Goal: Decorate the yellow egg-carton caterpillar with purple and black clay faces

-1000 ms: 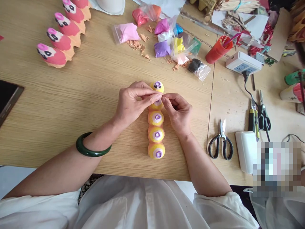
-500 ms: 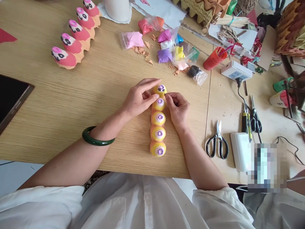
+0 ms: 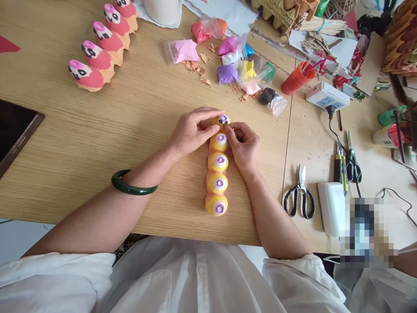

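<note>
The thumb and forefinger of the right hand (image 3: pixel 243 141) are pressed together at their tips, which are at the front of the farthest bump, just below its black eyes; whether they hold some bit is too small to tell. The left hand (image 3: pixel 192 132) has its thumb and forefinger clamped on this same bump, the forefinger on the far side and the thumb on the near left side. The bump belongs to the yellow strip (image 3: pixel 218 161), which lies on the wooden table (image 3: pixel 156 113) in front of the person. Its long axis runs away from the body, the far end leaning slightly to the right, and the end with the eyes points away. Each of the five bumps (this is pleasant to count) carries a purple ring on a white patch, facing up.

In comparison with one second earlier, the two hands are now separate: in that view their fingertips meet above the strip. Half a second earlier, the right fingertips are at the right edge of the bump; now they are further inward.

Farther out, scissors (image 3: pixel 299 195) lie to the right, clay bags (image 3: pixel 228 74) beyond the hands, and a pink strip (image 3: pixel 104 54) at the far left.
</note>
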`<state>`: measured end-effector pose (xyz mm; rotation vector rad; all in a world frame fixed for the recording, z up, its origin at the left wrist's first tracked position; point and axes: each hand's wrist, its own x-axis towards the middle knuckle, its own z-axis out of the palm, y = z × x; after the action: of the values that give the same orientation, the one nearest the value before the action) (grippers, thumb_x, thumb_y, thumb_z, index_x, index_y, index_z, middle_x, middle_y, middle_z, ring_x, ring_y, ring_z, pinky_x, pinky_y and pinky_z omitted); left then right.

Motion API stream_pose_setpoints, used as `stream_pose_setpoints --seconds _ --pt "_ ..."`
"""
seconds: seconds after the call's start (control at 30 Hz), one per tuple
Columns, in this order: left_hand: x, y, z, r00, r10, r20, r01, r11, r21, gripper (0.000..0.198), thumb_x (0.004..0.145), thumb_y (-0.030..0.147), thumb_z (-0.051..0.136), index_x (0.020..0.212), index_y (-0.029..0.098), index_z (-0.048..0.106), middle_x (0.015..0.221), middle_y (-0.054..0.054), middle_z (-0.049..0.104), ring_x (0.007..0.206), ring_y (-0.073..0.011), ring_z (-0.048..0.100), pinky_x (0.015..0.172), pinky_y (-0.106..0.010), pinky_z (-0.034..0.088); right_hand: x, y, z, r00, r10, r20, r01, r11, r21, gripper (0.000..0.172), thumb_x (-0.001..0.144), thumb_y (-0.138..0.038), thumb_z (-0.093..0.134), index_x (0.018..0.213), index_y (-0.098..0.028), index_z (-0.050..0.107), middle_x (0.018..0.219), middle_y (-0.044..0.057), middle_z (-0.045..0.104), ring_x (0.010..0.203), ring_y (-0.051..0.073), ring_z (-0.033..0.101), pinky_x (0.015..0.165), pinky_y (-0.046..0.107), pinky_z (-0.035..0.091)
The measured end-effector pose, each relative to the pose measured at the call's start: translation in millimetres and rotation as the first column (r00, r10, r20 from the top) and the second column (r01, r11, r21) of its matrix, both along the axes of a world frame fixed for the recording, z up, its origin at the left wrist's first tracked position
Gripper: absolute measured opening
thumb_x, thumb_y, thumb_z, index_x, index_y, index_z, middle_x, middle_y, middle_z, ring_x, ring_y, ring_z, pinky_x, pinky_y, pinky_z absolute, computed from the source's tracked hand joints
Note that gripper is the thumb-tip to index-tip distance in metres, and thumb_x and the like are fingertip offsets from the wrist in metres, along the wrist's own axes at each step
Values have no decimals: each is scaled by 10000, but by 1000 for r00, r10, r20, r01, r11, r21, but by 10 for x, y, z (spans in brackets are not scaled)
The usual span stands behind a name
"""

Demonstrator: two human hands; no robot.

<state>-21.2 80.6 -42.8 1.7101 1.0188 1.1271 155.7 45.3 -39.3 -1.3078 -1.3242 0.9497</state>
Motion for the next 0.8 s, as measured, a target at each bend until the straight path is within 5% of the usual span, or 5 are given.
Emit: stream_pose_setpoints --seconds 0.8 --pt "-14 -16 32 999 -16 -43 16 1000 -15 411 885 194 678 1279 218 793 1357 -74 772 1234 -265 735 986 -365 662 64 62 -10 993 117 -18 -116 993 31 534 855 -762 749 859 -235 667 612 -67 475 552 92 367 517 266 263"
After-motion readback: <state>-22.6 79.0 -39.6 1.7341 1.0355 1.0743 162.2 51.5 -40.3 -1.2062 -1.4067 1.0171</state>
